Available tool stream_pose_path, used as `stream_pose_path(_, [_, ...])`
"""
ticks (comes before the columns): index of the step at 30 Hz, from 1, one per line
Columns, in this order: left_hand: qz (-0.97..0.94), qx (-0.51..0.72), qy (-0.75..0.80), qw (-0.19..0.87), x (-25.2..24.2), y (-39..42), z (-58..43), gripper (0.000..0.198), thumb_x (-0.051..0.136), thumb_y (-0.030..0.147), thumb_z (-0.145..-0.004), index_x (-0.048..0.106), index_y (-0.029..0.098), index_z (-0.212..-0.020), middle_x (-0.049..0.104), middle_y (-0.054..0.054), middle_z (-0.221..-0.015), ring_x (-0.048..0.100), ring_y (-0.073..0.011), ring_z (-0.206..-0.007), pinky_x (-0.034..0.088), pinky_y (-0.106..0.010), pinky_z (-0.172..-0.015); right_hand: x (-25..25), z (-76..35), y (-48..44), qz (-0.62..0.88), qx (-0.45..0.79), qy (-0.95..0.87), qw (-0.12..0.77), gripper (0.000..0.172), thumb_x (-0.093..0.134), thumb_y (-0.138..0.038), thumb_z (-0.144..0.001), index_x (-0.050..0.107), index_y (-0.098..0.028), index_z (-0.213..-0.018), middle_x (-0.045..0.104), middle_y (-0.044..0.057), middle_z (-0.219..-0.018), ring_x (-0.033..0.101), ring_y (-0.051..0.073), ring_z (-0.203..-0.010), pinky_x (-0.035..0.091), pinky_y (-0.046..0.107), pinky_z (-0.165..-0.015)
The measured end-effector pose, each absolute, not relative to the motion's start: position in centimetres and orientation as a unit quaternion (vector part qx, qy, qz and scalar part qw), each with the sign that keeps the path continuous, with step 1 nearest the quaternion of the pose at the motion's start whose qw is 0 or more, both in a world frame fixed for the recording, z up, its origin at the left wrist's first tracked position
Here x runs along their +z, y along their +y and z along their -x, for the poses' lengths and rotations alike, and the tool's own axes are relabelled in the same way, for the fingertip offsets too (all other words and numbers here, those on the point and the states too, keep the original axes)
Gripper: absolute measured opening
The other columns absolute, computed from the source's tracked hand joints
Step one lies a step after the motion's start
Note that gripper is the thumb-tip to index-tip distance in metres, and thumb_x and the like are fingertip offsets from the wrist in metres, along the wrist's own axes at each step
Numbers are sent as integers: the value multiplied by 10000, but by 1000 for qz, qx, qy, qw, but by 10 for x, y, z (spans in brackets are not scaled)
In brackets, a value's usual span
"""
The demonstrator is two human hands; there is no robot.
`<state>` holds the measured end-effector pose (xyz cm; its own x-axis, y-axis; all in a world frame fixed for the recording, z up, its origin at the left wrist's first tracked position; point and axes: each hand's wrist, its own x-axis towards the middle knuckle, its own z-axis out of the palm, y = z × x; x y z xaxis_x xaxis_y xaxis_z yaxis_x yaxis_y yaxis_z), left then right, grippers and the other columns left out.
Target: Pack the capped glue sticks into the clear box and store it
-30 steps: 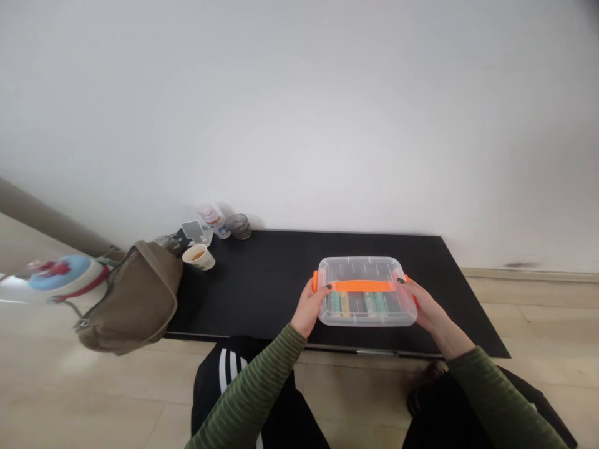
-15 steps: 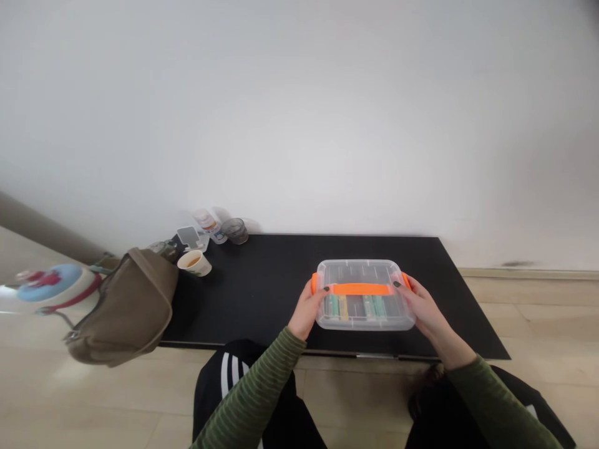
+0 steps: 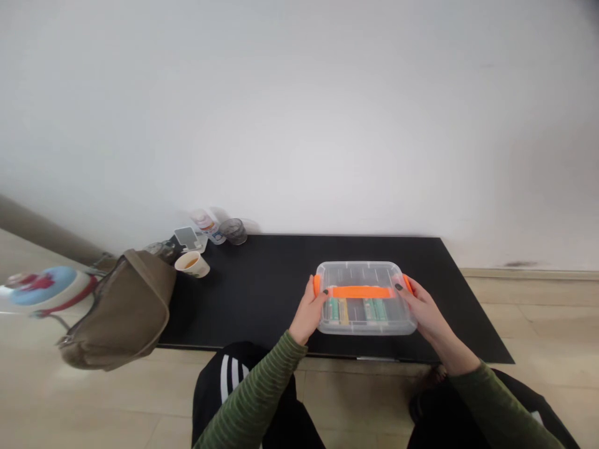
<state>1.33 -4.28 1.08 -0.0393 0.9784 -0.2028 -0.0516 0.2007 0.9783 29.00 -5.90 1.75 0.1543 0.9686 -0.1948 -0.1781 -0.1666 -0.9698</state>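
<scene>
A clear plastic box point(image 3: 365, 274) with an orange handle point(image 3: 360, 291) and orange side clips sits on the black table point(image 3: 262, 287). Green and yellow batteries show through its lid. My left hand point(image 3: 309, 312) grips the box's left end, thumb on the lid by the orange clip. My right hand point(image 3: 423, 305) grips the right end the same way, thumb on top. Both arms wear green striped sleeves.
A brown bag point(image 3: 121, 308) hangs over the table's left end beside a round blue and red object point(image 3: 44, 288). A paper cup point(image 3: 191, 264), a small bottle point(image 3: 206, 224), a dark glass point(image 3: 233, 231) and a phone stand point(image 3: 186, 237) cluster at the back left corner. A white wall is behind.
Both hands keep their hold on the box ends. The view has shifted slightly; the box has hardly moved.
</scene>
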Motion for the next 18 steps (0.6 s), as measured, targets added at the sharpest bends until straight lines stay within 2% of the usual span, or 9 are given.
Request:
stream_pose_path(2, [-430, 452, 560, 546, 10, -43, -14, 756, 604, 372, -859, 305, 150, -1517, 236, -118, -1617, 209, -258, -1497, 127, -385, -1231, 18, -290, -59, 543, 537, -369, 529, 531, 750, -478, -751, 626, -236, -1207, 710, 43, -1078, 676, 209, -929, 560, 282, -758])
stream_pose_path(5, [-436, 445, 563, 543, 12, -44, -15, 759, 577, 376, -874, 274, 145, -1531, 232, -114, -1619, 215, -254, -1496, 141, -375, -1228, 17, -291, -58, 547, 531, -384, 521, 526, 734, -499, -762, 621, -237, -1204, 705, 44, -1085, 670, 210, -931, 555, 286, -763])
stream_pose_path(14, [-443, 443, 566, 535, 16, -46, -16, 737, 550, 364, -894, 261, 144, -1534, 245, -108, -1616, 226, -236, -1493, 146, -350, -1224, 13, -296, -55, 563, 496, -439, 495, 539, 703, -567, -764, 612, -253, -1192, 699, 34, -1078, 655, 223, -957, 548, 301, -787])
stream_pose_path(18, [-431, 452, 560, 544, 17, -46, -16, 736, 575, 365, -886, 282, 148, -1526, 247, -111, -1615, 223, -242, -1493, 137, -352, -1225, 15, -297, -54, 582, 474, -452, 482, 514, 697, -545, -777, 617, -234, -1178, 691, 49, -1095, 643, 237, -1005, 539, 329, -857])
